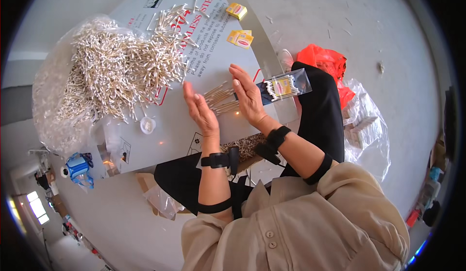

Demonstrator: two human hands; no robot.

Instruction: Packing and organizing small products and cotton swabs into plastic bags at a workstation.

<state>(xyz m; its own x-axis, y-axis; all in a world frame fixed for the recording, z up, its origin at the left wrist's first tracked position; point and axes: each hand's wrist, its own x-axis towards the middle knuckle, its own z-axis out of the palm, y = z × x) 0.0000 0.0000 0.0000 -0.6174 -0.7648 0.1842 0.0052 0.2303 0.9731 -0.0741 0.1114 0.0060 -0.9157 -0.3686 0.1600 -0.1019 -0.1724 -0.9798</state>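
Note:
A loose bundle of cotton swabs [220, 99] lies on the table between my two hands. My left hand [201, 113] is at its left end, fingers stretched out and palm facing inward. My right hand [250, 98] stands at the other end, also with straight fingers, palm turned toward the left. Neither hand has its fingers wrapped round the swabs. Just right of my right hand, a clear plastic pouch [302, 81] holds more swabs and a yellow card [281, 86], over the table's edge near my leg.
A big heap of cotton swabs [116, 67] spills from a clear bag [46, 91] at the left. A small round tub [147, 125] stands before it. Yellow cards [240, 38] and a yellow box [236, 11] lie at the far edge. Red [323, 60] and clear bags [376, 140] are at the right.

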